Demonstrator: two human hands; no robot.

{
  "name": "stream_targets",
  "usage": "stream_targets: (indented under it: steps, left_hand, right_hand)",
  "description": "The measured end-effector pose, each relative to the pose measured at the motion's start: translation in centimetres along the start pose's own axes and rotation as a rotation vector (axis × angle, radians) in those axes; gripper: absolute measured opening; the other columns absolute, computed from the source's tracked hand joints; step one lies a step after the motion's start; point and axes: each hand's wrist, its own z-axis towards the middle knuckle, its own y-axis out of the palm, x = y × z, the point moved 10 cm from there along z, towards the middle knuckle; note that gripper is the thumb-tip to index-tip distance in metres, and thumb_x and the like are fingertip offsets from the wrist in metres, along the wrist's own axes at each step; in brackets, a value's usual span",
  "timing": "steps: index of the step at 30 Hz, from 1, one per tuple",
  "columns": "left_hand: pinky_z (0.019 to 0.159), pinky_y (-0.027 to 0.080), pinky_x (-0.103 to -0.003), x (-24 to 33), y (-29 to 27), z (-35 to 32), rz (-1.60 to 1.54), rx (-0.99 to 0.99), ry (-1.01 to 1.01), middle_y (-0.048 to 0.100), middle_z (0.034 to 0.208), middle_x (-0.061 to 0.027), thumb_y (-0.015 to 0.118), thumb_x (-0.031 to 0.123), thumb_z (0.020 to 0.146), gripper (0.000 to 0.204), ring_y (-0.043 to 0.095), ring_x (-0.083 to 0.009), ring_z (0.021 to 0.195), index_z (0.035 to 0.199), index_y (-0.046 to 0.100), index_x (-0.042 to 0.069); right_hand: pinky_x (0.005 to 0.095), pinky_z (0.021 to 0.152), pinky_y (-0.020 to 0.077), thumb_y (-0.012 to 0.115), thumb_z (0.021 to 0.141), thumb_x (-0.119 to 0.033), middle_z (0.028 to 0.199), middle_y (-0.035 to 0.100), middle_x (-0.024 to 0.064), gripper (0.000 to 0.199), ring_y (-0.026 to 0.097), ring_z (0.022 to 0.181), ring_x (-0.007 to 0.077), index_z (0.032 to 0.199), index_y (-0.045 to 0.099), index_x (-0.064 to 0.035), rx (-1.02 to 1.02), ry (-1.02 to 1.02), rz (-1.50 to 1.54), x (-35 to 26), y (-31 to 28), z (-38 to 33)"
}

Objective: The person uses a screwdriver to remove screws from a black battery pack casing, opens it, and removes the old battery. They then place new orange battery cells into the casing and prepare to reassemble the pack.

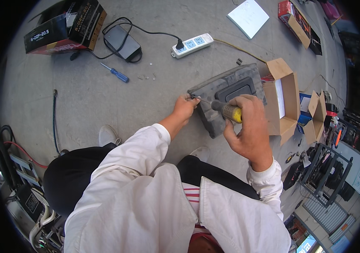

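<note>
In front of me on the concrete floor lies a dusty black plastic case [213,86] with a raised handle-like panel on top. My right hand [251,128] is closed around the yellow and black handle of a screwdriver [230,111]. Its shaft points left toward the case's near-left corner. At that corner my left hand [184,107] has its fingertips pinched together by the screwdriver's tip; whatever they hold is too small to make out. A blue screwdriver [115,73] and several small screws [147,77] lie on the floor to the left.
A white power strip [192,45] feeds a grey charger [123,42] beside a black box [66,29]. Open cardboard boxes [289,101] stand right of the case. A white flat box [248,19] lies farther back. Cables and a hose [55,120] run along the left; a metal rack [327,173] stands right.
</note>
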Motion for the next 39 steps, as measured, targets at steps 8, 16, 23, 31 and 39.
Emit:
stream_targets:
  steps: [8, 16, 23, 31, 39]
  left_hand:
    - [0.079, 0.048, -0.028, 0.2, 0.0, -0.2, -0.02, -0.004, 0.014, 0.068, 0.097, -0.0021, 0.07, 0.014, 0.096, 0.02, 0.059, -0.0109, 0.086, 0.111, 0.067, 0.002]
    - [0.077, 0.047, -0.026, 0.2, 0.1, -0.1, -0.019, -0.009, 0.023, 0.068, 0.097, -0.0021, 0.069, 0.013, 0.096, 0.018, 0.058, -0.0111, 0.083, 0.11, 0.067, 0.002]
    - [0.078, 0.047, -0.027, -0.2, 0.2, 0.0, -0.056, 0.007, 0.021, 0.068, 0.097, -0.002, 0.069, 0.013, 0.097, 0.016, 0.058, -0.0107, 0.084, 0.109, 0.067, 0.002]
    - [0.079, 0.047, -0.027, -0.4, 0.0, 0.2, -0.076, 0.006, 0.02, 0.069, 0.098, -0.0023, 0.069, 0.013, 0.097, 0.016, 0.059, -0.0107, 0.087, 0.109, 0.068, 0.003]
    - [0.08, 0.047, -0.028, -0.4, -0.1, 0.1, -0.047, 0.011, 0.009, 0.069, 0.099, -0.0036, 0.071, 0.016, 0.097, 0.023, 0.06, -0.0114, 0.089, 0.113, 0.065, 0.0]
  right_hand:
    - [0.0425, 0.074, 0.0439, 0.078, 0.074, -0.016, 0.091, 0.06, 0.0137, 0.041, 0.058, 0.083, 0.0341, 0.11, 0.06, -0.0052, -0.003, -0.064, -0.003, -0.6, -0.2, 0.2]
    - [0.043, 0.077, 0.0446, 0.076, 0.073, -0.013, 0.096, 0.06, 0.0142, 0.038, 0.057, 0.087, 0.0349, 0.108, 0.061, -0.0059, -0.049, -0.007, -0.04, -0.1, 0.1, -0.2]
    - [0.0436, 0.079, 0.0443, 0.076, 0.073, -0.013, 0.1, 0.059, 0.0142, 0.04, 0.056, 0.09, 0.0349, 0.109, 0.061, -0.0054, -0.057, 0.143, -0.077, 1.8, 0.5, -0.9]
    - [0.0433, 0.08, 0.0438, 0.076, 0.075, -0.015, 0.097, 0.061, 0.0132, 0.04, 0.056, 0.088, 0.0343, 0.111, 0.06, -0.0046, -0.073, 0.16, -0.03, 1.5, 0.4, -0.8]
    - [0.0434, 0.082, 0.044, 0.076, 0.075, -0.014, 0.095, 0.061, 0.0123, 0.038, 0.057, 0.089, 0.0346, 0.109, 0.061, -0.0055, -0.02, 0.081, -0.023, 0.7, -0.2, -0.2]
